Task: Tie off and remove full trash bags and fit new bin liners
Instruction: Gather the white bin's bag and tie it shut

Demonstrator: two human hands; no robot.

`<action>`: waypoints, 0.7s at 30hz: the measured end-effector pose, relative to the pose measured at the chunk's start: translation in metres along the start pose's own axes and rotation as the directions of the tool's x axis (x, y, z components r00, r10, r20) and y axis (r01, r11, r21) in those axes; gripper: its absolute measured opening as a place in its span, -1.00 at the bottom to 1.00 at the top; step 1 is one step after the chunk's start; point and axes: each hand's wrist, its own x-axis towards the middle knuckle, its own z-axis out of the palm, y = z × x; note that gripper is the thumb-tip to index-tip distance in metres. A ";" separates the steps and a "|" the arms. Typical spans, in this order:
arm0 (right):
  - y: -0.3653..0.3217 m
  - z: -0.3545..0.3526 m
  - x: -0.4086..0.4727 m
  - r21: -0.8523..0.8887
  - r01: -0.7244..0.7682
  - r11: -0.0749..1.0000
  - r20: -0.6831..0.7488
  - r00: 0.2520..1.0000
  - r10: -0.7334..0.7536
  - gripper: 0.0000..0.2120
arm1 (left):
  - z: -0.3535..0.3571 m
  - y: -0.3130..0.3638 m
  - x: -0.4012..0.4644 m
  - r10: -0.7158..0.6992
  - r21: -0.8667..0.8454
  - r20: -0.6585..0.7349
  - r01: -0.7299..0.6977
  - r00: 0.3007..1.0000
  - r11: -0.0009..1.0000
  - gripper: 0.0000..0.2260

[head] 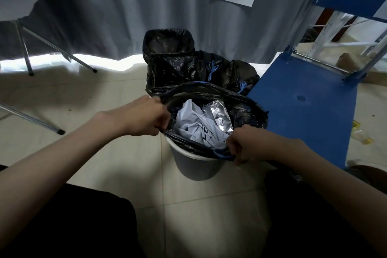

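A small white bin (193,166) stands on the tiled floor in front of me. A black trash bag (247,111) with a blue drawstring sits in it, its mouth lifted off the rim. Crumpled white paper and silver foil (217,113) fill the bag. My left hand (146,116) grips the bag's left edge. My right hand (244,146) grips the near right edge by the blue drawstring.
Behind the bin stands a second bin with an open black liner (168,45). Tied black bags (236,74) with blue strings lie beside it. A blue metal shelf (303,100) is close on the right. Chair legs (58,48) and a grey curtain are at the left and back.
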 end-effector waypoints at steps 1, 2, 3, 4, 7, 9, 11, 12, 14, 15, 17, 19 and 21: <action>0.001 0.000 0.000 -0.004 0.005 1.000 -0.009 1.000 -0.005 -0.71 | 0.001 -0.001 0.000 -0.002 0.050 0.000 0.002 1.000 0.999 -0.84; 0.002 0.001 0.000 -0.008 0.013 1.000 -0.018 1.000 -0.013 -0.71 | 0.002 -0.003 0.000 0.015 0.079 -0.038 -0.012 0.999 0.997 -0.85; 0.002 0.000 0.001 -0.015 0.019 1.000 -0.024 1.000 -0.019 -0.71 | 0.003 -0.004 -0.001 0.043 0.071 -0.122 -0.034 0.992 0.997 -0.86; 0.003 0.000 0.001 -0.021 0.023 1.000 -0.027 0.999 -0.023 -0.71 | 0.001 -0.006 -0.001 0.055 0.025 -0.217 -0.051 0.975 0.998 -0.86; 0.005 -0.001 0.001 -0.025 0.024 0.999 -0.026 0.999 -0.025 -0.70 | -0.011 -0.007 -0.005 -0.002 -0.214 -0.362 -0.081 0.932 0.973 -0.80; 0.005 -0.001 0.001 -0.026 0.031 0.999 -0.025 0.999 -0.031 -0.71 | -0.016 -0.003 -0.004 -0.100 -0.360 -0.400 -0.056 0.911 0.931 -0.77; 0.004 -0.001 0.000 -0.026 0.037 0.999 -0.027 0.999 -0.038 -0.73 | -0.015 -0.001 -0.002 -0.265 -0.434 -0.438 0.056 0.859 0.899 -0.85; 0.003 -0.001 0.000 -0.027 0.039 0.999 -0.027 0.999 -0.039 -0.74 | -0.012 -0.002 0.000 -0.361 -0.454 -0.438 0.144 0.823 0.879 -0.95; 0.002 -0.002 -0.001 -0.025 0.037 0.999 -0.023 0.999 -0.038 -0.77 | -0.004 -0.003 0.004 -0.551 -0.492 -0.326 0.359 0.768 0.793 -0.75; 0.002 -0.002 -0.002 -0.024 0.038 0.999 -0.022 0.999 -0.039 -0.78 | -0.002 -0.002 0.004 -0.608 -0.503 -0.225 0.444 0.761 0.742 -0.66; 0.000 -0.002 -0.002 -0.018 0.045 0.999 -0.021 0.999 -0.045 -0.77 | 0.003 0.001 0.006 -0.615 -0.495 -0.064 0.510 0.786 0.703 -0.64; -0.002 -0.003 -0.003 -0.010 0.046 0.999 -0.015 0.999 -0.046 -0.75 | 0.008 0.000 0.008 -0.575 -0.450 0.001 0.514 0.818 0.730 -0.66; -0.003 -0.006 -0.005 -0.008 0.048 0.999 -0.013 0.999 -0.048 -0.75 | 0.005 -0.005 0.010 -0.570 -0.388 -0.015 0.520 0.822 0.761 -0.73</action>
